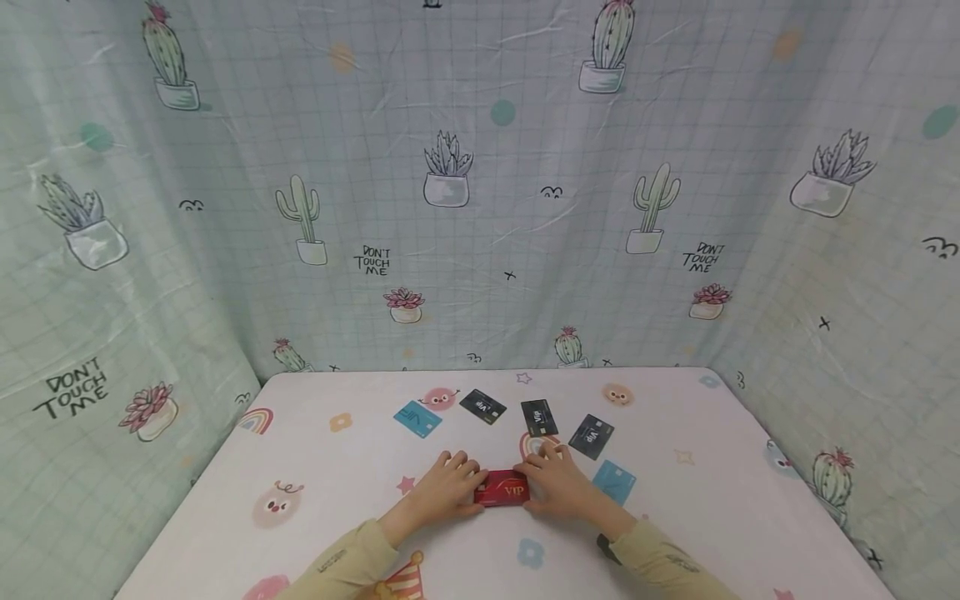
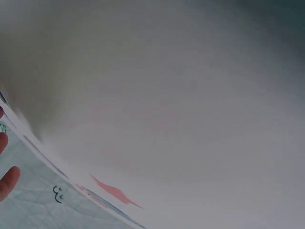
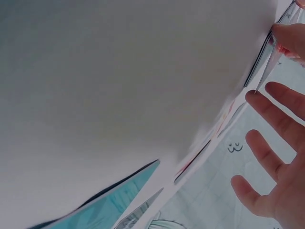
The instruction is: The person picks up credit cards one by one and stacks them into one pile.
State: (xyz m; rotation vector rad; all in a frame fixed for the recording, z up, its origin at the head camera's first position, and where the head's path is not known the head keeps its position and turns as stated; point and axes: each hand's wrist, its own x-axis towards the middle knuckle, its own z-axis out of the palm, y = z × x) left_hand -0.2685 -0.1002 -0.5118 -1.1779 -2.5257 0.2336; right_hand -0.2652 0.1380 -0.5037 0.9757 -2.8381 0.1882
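A red VIP card (image 1: 504, 490) lies between the two hands near the front of the table, gold lettering facing up. My left hand (image 1: 447, 487) pinches its left end, thumb at the near corner and a finger at the far one. My right hand (image 1: 558, 483) holds the right end the same way. In the right wrist view, dark card edges show close by the thumb (image 3: 288, 38), and the other fingers spread apart. Only a few fingertips (image 2: 8, 183) of the left hand appear in the left wrist view.
Around the hands lie a blue card (image 1: 417, 418), a black card (image 1: 483, 407), another black card (image 1: 539, 418), a dark grey card (image 1: 592, 437) and a second blue card (image 1: 615, 481). A dark card (image 1: 608, 548) is partly hidden by the right sleeve. Cactus-print curtains (image 1: 480, 233) surround the table.
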